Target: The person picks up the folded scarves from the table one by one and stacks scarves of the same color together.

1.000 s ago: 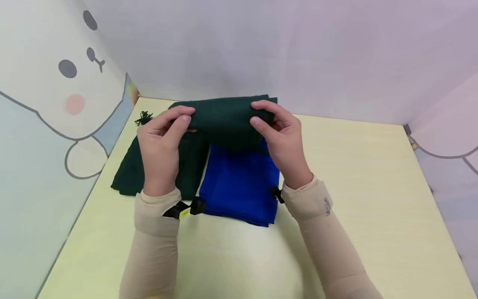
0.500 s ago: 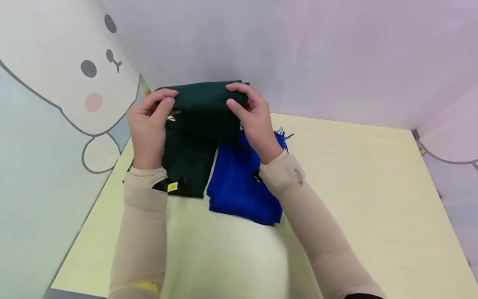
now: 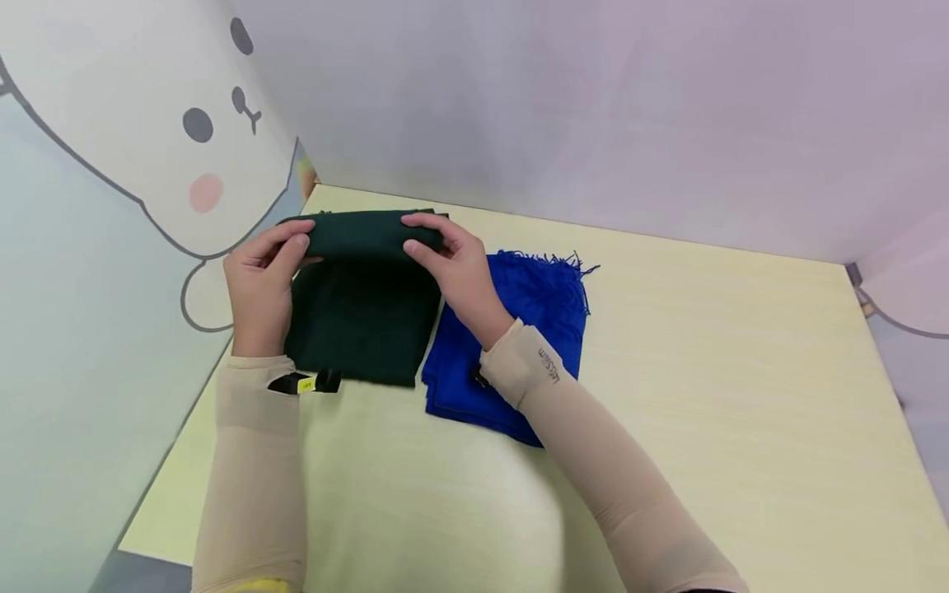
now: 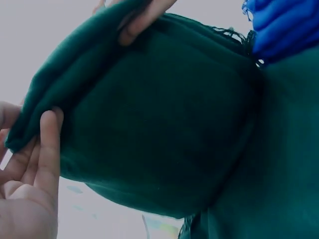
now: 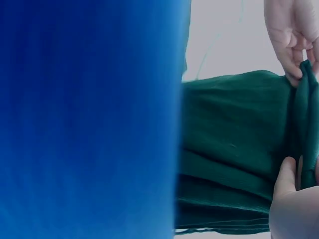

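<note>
A dark green folded scarf (image 3: 359, 235) is held by its upper folded edge between both hands. My left hand (image 3: 259, 276) pinches its left end with thumb and fingers. My right hand (image 3: 452, 263) pinches the right end the same way. In the left wrist view the held scarf (image 4: 159, 109) bulges downward, with thin fringe along one side. Directly below, another dark green folded scarf (image 3: 363, 346) lies on the table, partly covered. How far the held scarf touches it cannot be told. A blue fringed scarf (image 3: 474, 387) lies folded to the right, partly under my right forearm.
The pale yellow table (image 3: 704, 395) extends right and toward the front. A white wall (image 3: 556, 115) closes off the back. On the left stands a panel (image 3: 81, 206) with a cartoon animal face. The blue scarf (image 5: 89, 119) fills much of the right wrist view.
Both hands have carried the held green scarf leftward, from over the blue scarf to over the other green scarf, and lowered it lately. The blue scarf's fringe has come into sight.
</note>
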The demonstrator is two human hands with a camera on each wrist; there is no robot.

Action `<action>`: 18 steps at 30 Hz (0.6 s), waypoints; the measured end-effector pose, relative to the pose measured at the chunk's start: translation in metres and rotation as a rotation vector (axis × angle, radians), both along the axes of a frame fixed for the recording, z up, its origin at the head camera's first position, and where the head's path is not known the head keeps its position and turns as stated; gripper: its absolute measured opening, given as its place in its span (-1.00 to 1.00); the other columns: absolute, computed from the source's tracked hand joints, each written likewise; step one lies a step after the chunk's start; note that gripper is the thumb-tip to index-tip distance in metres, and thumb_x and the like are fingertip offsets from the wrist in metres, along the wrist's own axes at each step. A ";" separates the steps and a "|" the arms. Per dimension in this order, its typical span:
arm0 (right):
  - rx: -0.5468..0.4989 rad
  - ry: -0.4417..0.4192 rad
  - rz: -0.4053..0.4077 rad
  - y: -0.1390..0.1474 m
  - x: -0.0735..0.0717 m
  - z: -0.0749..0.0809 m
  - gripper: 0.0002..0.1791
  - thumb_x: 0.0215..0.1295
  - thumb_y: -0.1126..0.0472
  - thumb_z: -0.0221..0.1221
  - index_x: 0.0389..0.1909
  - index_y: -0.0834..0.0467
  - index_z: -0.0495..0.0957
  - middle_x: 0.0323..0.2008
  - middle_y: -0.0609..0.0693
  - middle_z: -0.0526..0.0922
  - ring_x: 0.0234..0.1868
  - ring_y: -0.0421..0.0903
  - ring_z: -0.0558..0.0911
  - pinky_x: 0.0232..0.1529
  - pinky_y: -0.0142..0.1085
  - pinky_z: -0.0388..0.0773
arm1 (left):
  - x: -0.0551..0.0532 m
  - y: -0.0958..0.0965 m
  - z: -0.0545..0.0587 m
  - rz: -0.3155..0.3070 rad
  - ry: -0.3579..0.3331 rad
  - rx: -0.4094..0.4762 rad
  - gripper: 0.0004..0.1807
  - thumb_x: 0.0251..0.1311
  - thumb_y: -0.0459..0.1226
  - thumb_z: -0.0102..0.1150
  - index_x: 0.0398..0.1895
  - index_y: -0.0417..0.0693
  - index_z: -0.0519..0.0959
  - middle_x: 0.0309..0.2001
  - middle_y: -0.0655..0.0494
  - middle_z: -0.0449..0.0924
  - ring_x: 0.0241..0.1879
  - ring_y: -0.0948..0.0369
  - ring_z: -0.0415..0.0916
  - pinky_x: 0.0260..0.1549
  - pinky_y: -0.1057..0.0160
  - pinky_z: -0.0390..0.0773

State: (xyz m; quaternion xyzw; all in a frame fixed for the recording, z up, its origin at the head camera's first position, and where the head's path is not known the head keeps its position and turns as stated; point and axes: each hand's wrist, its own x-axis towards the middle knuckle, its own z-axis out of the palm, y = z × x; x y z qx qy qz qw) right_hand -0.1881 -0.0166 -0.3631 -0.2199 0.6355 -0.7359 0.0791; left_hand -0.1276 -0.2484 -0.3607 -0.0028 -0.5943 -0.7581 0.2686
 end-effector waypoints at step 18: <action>0.104 -0.270 0.075 -0.012 0.067 -0.027 -0.71 0.27 0.17 0.35 0.02 -0.05 0.69 -0.48 0.13 0.61 -0.27 0.03 0.70 -0.07 -0.23 0.67 | 0.045 -0.029 -0.038 -0.053 -0.202 -0.069 -0.67 0.28 -0.36 0.27 -0.05 -0.54 0.60 -0.06 -0.14 0.64 -0.24 0.10 0.59 -0.23 0.33 0.66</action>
